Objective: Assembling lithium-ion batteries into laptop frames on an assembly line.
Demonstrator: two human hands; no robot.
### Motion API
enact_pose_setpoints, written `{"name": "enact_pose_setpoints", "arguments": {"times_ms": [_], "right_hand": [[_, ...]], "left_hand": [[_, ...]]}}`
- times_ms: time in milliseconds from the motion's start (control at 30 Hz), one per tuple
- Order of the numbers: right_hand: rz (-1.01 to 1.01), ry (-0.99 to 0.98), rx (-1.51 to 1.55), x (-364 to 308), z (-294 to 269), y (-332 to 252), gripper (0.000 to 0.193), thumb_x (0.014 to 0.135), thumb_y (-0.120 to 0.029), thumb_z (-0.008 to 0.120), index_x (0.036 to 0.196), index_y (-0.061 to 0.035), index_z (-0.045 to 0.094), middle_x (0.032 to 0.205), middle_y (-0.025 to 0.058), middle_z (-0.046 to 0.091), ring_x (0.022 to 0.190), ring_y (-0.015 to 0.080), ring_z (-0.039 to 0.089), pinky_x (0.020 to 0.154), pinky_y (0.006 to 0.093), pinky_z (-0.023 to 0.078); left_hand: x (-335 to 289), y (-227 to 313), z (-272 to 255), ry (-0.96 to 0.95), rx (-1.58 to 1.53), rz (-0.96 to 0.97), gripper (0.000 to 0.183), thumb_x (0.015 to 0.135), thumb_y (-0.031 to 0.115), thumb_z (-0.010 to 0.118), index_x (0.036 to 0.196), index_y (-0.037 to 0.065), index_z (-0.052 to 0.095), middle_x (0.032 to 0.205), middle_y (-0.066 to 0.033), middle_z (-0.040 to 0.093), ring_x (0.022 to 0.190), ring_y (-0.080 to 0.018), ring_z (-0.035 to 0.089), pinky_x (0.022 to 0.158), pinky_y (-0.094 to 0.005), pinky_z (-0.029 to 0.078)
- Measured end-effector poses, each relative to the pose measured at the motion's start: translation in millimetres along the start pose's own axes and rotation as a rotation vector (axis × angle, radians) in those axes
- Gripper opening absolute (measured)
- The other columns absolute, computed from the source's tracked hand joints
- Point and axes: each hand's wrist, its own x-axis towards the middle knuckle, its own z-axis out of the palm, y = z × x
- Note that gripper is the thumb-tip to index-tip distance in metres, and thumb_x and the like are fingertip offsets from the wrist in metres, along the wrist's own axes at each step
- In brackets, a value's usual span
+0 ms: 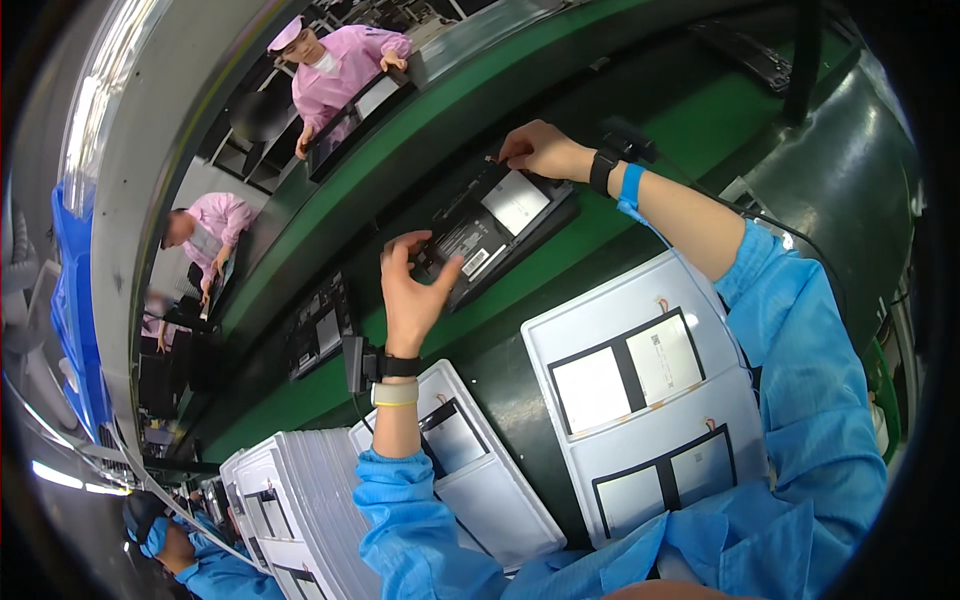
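Observation:
A black laptop base lies at a slant on the green conveyor, with a flat battery pack on it, part black with a printed label, part silver. At its left end, my left hand has thumb and fingers spread around the corner; whether the fingertips touch it is unclear. My right hand is at the far right corner, fingers curled and pressed together beside a small reddish lead. What lies between those fingertips is hidden. Both wrists wear black straps with small devices.
White trays with silver, black-framed battery packs stand close in front of me, beside a tray stack. Another opened laptop base is on the conveyor at left. Across it, people in pink work. A cord runs from my right wrist.

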Motion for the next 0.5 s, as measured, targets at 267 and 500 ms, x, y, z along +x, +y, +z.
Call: {"name": "enact_pose_setpoints", "arguments": {"times_ms": [267, 500], "right_hand": [[-0.039, -0.026, 0.067, -7.9, 13.0, -0.4, 0.016, 0.086, -0.006, 0.078, 0.100, -0.0003, 0.075, 0.093, 0.0119, 0.077, 0.088, 0.0194, 0.074, 0.082, 0.0303, 0.058], [-0.104, -0.051, 0.030, -19.5, 13.9, -1.1, 0.022, 0.084, -0.008, 0.079, 0.104, -0.0008, 0.073, 0.099, 0.0141, 0.074, 0.092, 0.0226, 0.073, 0.085, 0.0331, 0.058]], "left_hand": [[-23.5, -26.4, 20.8, -0.086, -0.084, 0.018, 0.110, 0.064, 0.028, 0.098, 0.153, 0.002, 0.040, 0.155, -0.0219, 0.044, 0.144, -0.0393, 0.040, 0.119, -0.0462, 0.036], [-24.6, -33.3, 28.0, -0.104, -0.054, 0.076, 0.096, 0.068, 0.021, 0.095, 0.146, -0.001, 0.044, 0.152, -0.0208, 0.047, 0.142, -0.0396, 0.040, 0.119, -0.0469, 0.036]]}}
